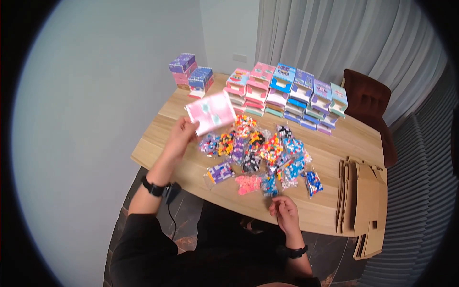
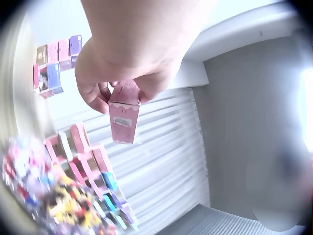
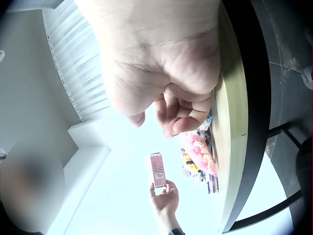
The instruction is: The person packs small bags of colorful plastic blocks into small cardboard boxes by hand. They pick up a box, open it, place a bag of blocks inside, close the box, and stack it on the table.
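Note:
A small pink cardboard box [image 1: 211,114] with pale green pictures is lifted above the left part of the table. My left hand [image 1: 180,136] grips its near left corner, thumb on the face toward me. The left wrist view shows the pink box [image 2: 124,117] end-on between thumb and fingers. Over the near table edge, my right hand [image 1: 285,214] hangs with loosely curled fingers and holds nothing. Just beyond it lie clear bags of colored building pieces [image 1: 268,184], with a bag of pink pieces [image 1: 248,183] to their left.
Stacked open-ended boxes [image 1: 302,86] line the table's far side; closed boxes [image 1: 182,63] stand at the back left. Flattened brown cardboard [image 1: 370,198] leans at the right edge. Behind it stands a brown chair [image 1: 367,93]. A black plug with a cable [image 1: 173,192] sits by the near left edge.

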Demonstrator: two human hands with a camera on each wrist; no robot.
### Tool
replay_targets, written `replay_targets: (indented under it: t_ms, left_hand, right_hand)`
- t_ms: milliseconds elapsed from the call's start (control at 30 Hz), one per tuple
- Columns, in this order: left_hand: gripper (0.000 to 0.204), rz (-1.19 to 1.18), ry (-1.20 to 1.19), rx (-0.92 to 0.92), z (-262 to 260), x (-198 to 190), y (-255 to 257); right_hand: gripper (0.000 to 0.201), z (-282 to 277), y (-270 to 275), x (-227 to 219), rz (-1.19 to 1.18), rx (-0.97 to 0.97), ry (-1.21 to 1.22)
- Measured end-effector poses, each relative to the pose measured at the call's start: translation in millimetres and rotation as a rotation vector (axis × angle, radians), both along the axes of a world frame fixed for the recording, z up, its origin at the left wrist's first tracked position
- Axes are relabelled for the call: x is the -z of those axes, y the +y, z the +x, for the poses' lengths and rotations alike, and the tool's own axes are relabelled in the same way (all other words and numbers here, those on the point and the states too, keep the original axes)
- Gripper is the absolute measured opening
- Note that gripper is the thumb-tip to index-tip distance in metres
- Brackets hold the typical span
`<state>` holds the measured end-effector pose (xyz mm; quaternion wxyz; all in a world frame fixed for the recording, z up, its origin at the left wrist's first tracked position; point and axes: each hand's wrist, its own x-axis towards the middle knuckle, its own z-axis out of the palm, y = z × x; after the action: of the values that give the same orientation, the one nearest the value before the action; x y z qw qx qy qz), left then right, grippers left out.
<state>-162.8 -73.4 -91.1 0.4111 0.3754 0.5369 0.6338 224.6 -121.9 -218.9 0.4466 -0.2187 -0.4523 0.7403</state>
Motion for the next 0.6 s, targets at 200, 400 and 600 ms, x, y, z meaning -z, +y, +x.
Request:
replay_targets:
  t_ms: [200, 400, 600]
  left_hand:
    - [0.022, 0.014, 0.023, 0.362, 102.3, 26.6, -81.8]
    - [0.026, -0.035, 0.109, 0.359, 144.4, 40.3, -91.4]
    - [0.029, -0.038, 0.283, 0.392, 154.5, 40.0, -91.0]
  right_hand:
    - [0.067, -2.0, -1.1, -7.2, 0.068, -0.015, 0.037]
    - [0.08, -5.5, 1.0, -13.8, 0.027, -0.004, 0.063]
    - [0.049, -6.2, 1.4, -9.2, -0.054, 0.034, -0.031]
